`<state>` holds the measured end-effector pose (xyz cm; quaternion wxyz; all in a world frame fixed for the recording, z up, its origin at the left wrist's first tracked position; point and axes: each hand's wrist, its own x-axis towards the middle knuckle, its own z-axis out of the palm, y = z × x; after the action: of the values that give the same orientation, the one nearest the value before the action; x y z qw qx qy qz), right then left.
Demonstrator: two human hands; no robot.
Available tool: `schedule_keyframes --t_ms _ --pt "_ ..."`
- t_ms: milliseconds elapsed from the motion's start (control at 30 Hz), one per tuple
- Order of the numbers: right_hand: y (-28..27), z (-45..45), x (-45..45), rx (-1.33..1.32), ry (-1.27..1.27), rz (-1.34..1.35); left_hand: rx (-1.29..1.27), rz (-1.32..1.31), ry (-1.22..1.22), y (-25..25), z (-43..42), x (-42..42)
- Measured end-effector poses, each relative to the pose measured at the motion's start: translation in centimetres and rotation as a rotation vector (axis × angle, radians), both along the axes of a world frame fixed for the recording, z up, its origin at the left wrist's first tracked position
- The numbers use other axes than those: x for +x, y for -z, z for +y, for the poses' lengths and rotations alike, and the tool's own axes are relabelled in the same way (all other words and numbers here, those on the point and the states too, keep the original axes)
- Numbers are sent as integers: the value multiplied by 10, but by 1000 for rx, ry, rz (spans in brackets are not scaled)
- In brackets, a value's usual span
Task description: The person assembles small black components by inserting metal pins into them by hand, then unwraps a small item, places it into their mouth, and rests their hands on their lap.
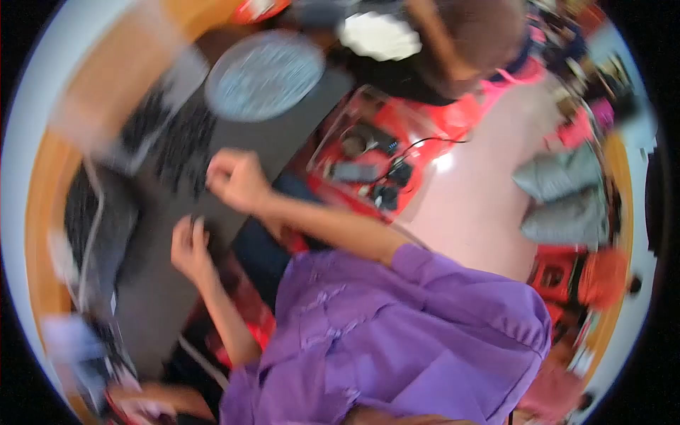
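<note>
My right hand (239, 181) is over the dark grey tabletop (159, 283), its fingers curled together. Whatever it may pinch is hidden by blur. Closer to the table's near edge, my left hand (190, 248) has its fingers drawn together, with a small dark spot at the tips that I cannot name. Beyond both hands lies a spread of small black pieces (183, 142). A round, pale-blue tray (265, 76) filled with small, shiny pieces sits further up the table.
A red-lined clear bin (333, 152) with a tape roll, cables and dark devices stands right of the table. A white scalloped plate (380, 36) is near another person's arm (443, 39). Grey sacks (567, 195) lie on the floor. At lower left is another person's hand (152, 400).
</note>
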<state>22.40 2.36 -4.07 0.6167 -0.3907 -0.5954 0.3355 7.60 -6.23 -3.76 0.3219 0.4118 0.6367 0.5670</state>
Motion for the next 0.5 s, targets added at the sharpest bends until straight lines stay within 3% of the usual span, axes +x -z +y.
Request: schedule_keyframes --t_ms 300,500 --pt "6 9 -7 -274 -240 114 67 -1 0 5 4 -8" --pt "9 9 -9 -231 -218 79 125 -36 -13 8 2 -8"
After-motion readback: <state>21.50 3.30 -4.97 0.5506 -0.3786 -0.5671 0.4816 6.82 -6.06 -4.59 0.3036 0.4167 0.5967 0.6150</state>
